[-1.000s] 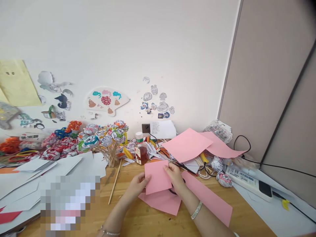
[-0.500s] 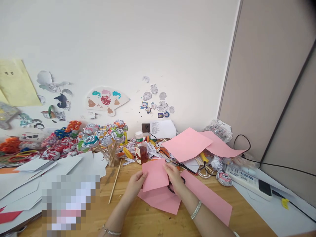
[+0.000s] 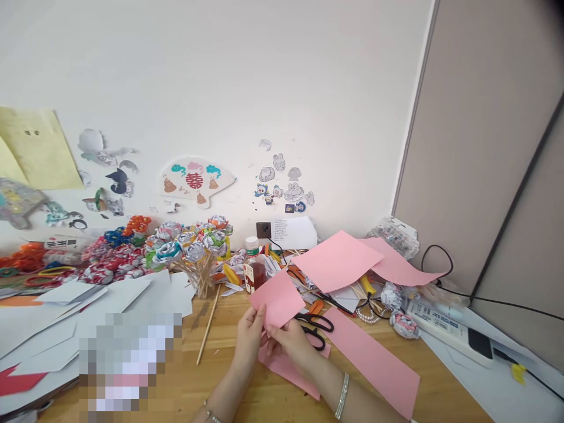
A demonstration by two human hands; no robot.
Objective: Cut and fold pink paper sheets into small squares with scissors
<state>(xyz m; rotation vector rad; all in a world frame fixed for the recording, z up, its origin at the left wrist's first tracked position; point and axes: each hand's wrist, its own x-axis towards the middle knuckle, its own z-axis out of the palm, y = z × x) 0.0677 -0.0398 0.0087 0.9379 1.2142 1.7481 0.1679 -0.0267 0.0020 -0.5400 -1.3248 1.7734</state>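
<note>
Between my two hands is a square of pink paper (image 3: 278, 296), turned with one corner pointing away and raised over the wooden table (image 3: 238, 388). My left hand (image 3: 250, 335) pinches its left edge, thumb on top. Closed on the near corner is my right hand (image 3: 291, 343), its thumb lying over the paper. Black-handled scissors (image 3: 318, 329) rest just right of the square, their blades hidden by paper and hand. Under my right hand lies another pink piece (image 3: 293, 373), partly covered. A long pink strip (image 3: 374, 361) lies farther right.
Larger pink sheets (image 3: 341, 261) lie behind on the clutter. A bottle of reddish liquid (image 3: 255, 267) stands beyond the square. Paper flowers on sticks (image 3: 200, 252) are at back left, near a loose wooden stick (image 3: 208, 324). White sheets (image 3: 48, 341) cover the left; a power strip (image 3: 445, 332) sits right.
The pink square has turned so a corner points away. My right hand has moved from its upper right edge to the near corner, uncovering more of the scissors. The view has shifted slightly left.
</note>
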